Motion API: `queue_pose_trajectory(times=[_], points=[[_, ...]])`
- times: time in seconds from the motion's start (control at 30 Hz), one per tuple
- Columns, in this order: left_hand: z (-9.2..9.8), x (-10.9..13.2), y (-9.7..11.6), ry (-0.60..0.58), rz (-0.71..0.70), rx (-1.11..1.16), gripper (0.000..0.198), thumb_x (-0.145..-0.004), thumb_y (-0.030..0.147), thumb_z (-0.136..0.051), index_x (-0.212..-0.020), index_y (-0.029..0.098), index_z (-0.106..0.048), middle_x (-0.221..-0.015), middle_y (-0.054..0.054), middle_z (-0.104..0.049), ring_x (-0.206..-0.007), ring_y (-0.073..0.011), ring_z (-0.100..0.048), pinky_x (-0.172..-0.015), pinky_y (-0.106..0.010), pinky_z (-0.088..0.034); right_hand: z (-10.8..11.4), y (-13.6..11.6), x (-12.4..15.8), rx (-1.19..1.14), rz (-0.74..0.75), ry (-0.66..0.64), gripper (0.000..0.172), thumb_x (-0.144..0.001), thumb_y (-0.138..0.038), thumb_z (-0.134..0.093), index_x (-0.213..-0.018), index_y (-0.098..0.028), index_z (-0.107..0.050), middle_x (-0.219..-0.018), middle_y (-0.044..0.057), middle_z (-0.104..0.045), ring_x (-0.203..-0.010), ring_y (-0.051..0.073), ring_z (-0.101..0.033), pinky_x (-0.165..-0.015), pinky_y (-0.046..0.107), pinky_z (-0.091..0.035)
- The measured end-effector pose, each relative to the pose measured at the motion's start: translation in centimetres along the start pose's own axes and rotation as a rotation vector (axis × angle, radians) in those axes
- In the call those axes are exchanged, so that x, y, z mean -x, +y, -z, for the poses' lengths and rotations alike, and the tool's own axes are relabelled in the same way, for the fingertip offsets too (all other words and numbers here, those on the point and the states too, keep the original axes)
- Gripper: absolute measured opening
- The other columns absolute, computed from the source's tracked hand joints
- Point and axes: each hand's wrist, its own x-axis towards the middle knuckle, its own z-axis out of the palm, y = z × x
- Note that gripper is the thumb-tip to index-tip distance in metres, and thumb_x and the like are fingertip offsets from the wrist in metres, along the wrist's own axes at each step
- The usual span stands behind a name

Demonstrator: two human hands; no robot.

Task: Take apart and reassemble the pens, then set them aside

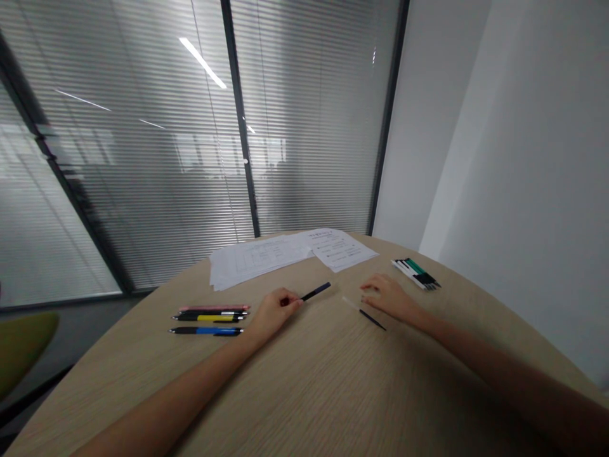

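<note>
My left hand (276, 311) pinches one end of a dark pen barrel (316, 291), which points away to the right. My right hand (387, 296) is held just over the table with thumb and fingers apart and nothing between them. Close beneath its fingertips lies a thin pen refill (372, 319), clear at one end and dark at the other. To the left of my left hand, several click pens lie side by side, among them a yellow and black pen (216, 318) and a blue and black pen (207, 331).
Printed paper sheets (266, 257) overlap at the far side of the round wooden table (304, 393). A bundle of white, black and green pens or refills (416, 273) lies at the right. A green chair (26, 346) stands at the left, beyond the table edge.
</note>
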Motion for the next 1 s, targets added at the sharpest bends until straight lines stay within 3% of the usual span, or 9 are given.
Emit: queue_pose_trajectory(times=[0.13, 0.27, 0.5, 0.6, 0.77, 0.9, 1.0], points=[[-0.1, 0.1, -0.1, 0.018, -0.073, -0.052, 0.014, -0.067, 0.029, -0.051, -0.065, 0.016, -0.056, -0.068, -0.001, -0.057, -0.064, -0.0145, -0.053, -0.058, -0.023, -0.040, 0.8, -0.5, 0.9, 0.023, -0.009, 0.056, 0.026, -0.068, -0.019, -0.057, -0.093, -0.015, -0.060, -0.090, 0.007, -0.060, -0.080, 0.016, -0.054, -0.073, 0.028, -0.041], [0.1, 0.0, -0.1, 0.052, -0.210, -0.134, 0.007, -0.069, 0.022, -0.052, -0.068, 0.016, -0.056, -0.071, -0.002, -0.056, -0.067, -0.0140, -0.052, -0.061, -0.023, -0.040, 1.4, -1.9, 2.8, 0.182, 0.102, 0.020, 0.014, -0.075, -0.025, -0.051, -0.074, -0.018, -0.063, -0.078, 0.006, -0.062, -0.078, 0.018, -0.054, -0.071, 0.031, -0.039], [3.5, -1.0, 1.1, -0.016, -0.699, -0.722, 0.010, -0.075, 0.016, -0.049, -0.077, 0.019, -0.058, -0.079, -0.003, -0.058, -0.079, -0.0176, -0.050, -0.080, -0.036, -0.031, 1.2, -3.9, 5.1, 0.366, 0.140, -0.043, 0.013, -0.077, -0.024, -0.051, -0.074, -0.018, -0.063, -0.075, 0.006, -0.061, -0.072, 0.018, -0.055, -0.066, 0.031, -0.036], [4.7, -1.0, 2.4, -0.051, -0.814, -0.902, 0.017, -0.081, 0.014, -0.041, -0.076, 0.018, -0.057, -0.078, -0.004, -0.058, -0.078, -0.0167, -0.049, -0.082, -0.035, -0.030, 1.3, -4.1, 5.0, 0.388, 0.131, -0.065, 0.013, -0.077, -0.018, -0.051, -0.073, -0.018, -0.063, -0.075, 0.006, -0.062, -0.071, 0.018, -0.056, -0.064, 0.030, -0.036], [5.3, -0.7, 4.0, -0.109, -0.919, -1.080, 0.027, -0.082, 0.005, -0.034, -0.073, 0.016, -0.057, -0.074, -0.004, -0.058, -0.078, -0.0166, -0.049, -0.085, -0.035, -0.031, 1.7, -4.1, 4.9, 0.455, 0.151, -0.076, 0.015, -0.076, -0.012, -0.051, -0.069, -0.017, -0.063, -0.076, 0.007, -0.062, -0.073, 0.018, -0.054, -0.063, 0.029, -0.035], [5.4, -0.5, 4.3, -0.101, -0.924, -0.990, 0.030, -0.084, 0.006, -0.030, -0.077, 0.017, -0.057, -0.076, -0.003, -0.058, -0.078, -0.0146, -0.049, -0.087, -0.034, -0.030, 1.9, -4.0, 5.1, 0.464, 0.154, -0.035, 0.013, -0.076, -0.013, -0.052, -0.068, -0.017, -0.062, -0.074, 0.006, -0.062, -0.072, 0.018, -0.053, -0.063, 0.029, -0.034], [5.3, -0.5, 4.0, -0.046, -0.877, -0.879, 0.027, -0.086, 0.014, -0.031, -0.080, 0.019, -0.057, -0.078, -0.002, -0.059, -0.078, -0.0144, -0.050, -0.087, -0.035, -0.030, 2.2, -3.8, 5.1, 0.418, 0.157, 0.069, 0.013, -0.077, -0.015, -0.050, -0.069, -0.017, -0.061, -0.073, 0.005, -0.061, -0.072, 0.018, -0.053, -0.064, 0.030, -0.034]])
